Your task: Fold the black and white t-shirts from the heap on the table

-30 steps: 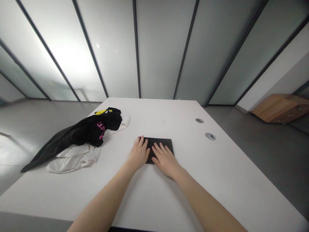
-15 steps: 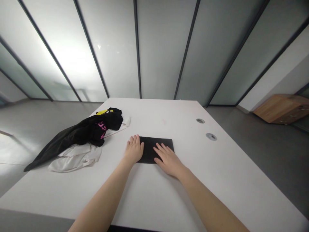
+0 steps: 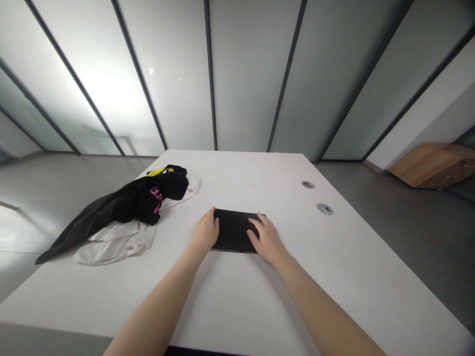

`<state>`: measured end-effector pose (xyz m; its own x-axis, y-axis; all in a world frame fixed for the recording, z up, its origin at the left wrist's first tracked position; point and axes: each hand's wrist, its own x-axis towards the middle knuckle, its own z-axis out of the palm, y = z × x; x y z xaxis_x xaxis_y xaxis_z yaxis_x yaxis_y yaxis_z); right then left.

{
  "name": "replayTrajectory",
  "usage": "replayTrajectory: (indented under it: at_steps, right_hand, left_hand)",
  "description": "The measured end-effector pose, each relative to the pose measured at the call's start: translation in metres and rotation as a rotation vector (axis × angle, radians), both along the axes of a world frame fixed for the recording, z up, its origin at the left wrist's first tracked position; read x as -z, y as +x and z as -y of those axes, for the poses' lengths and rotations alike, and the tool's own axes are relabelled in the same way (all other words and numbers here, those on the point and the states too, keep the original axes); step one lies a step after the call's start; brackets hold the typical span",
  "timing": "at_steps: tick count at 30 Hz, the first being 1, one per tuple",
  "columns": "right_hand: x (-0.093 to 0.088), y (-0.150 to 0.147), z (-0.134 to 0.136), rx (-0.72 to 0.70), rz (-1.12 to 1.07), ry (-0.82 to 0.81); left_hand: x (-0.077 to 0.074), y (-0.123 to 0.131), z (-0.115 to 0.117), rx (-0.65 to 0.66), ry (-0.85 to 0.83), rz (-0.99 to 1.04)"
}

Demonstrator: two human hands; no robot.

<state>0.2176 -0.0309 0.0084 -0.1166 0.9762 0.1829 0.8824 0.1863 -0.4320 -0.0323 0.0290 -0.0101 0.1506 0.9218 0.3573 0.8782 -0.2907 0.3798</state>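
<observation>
A folded black cloth (image 3: 234,230) lies flat on the white table (image 3: 237,183), a little right of the middle. My left hand (image 3: 205,230) holds its left end, with fingers curled against the edge. My right hand (image 3: 267,239) sits on its right end, fingers over the top and thumb at the near edge. The cloth's ends are partly hidden under my hands.
A crumpled black garment (image 3: 148,198) with pink and yellow print lies at the table's left, over a white cloth (image 3: 115,242). Two round grommets (image 3: 308,184) are set in the tabletop at the right. A wooden cabinet (image 3: 434,165) stands on the floor beyond.
My right hand has slid right to the cloth's end. My left fingers have curled against its left edge. The cloth now looks thicker and more bunched.
</observation>
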Motion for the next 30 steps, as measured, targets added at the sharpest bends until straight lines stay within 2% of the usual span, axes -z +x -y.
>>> replayTrajectory:
  at_steps: [5, 9, 12, 15, 17, 20, 24, 27, 30]
  right_hand:
    - [0.023, 0.011, -0.010, 0.034, -0.041, 0.041]
    - [0.031, 0.014, -0.013, 0.042, -0.064, 0.132]
    - [0.028, 0.014, -0.012, 0.049, -0.045, 0.143]
    - [0.021, 0.016, -0.010, 0.064, -0.024, 0.122]
    - [0.015, 0.017, -0.008, 0.065, -0.015, 0.095]
    - [0.002, 0.017, -0.003, 0.034, -0.035, 0.058]
    - [-0.012, 0.012, 0.006, -0.095, -0.068, -0.032]
    - [-0.017, 0.009, 0.010, -0.162, -0.044, -0.114]
    - [-0.017, 0.011, 0.008, -0.166, -0.034, -0.147]
  left_hand:
    - [-0.014, 0.004, 0.000, -0.046, -0.156, -0.017]
    - [-0.030, 0.004, 0.006, -0.054, -0.235, -0.015]
    - [-0.046, -0.007, 0.015, 0.094, -0.268, 0.014]
    - [-0.061, -0.021, 0.023, 0.313, -0.407, -0.017]
    - [-0.068, -0.028, 0.025, 0.380, -0.497, -0.051]
    - [-0.069, -0.032, 0.024, 0.396, -0.518, -0.063]
    - [-0.066, -0.032, 0.017, 0.398, -0.449, -0.030]
    - [-0.063, -0.034, 0.012, 0.351, -0.366, -0.012]
    - [-0.058, -0.037, 0.008, 0.350, -0.317, -0.007]
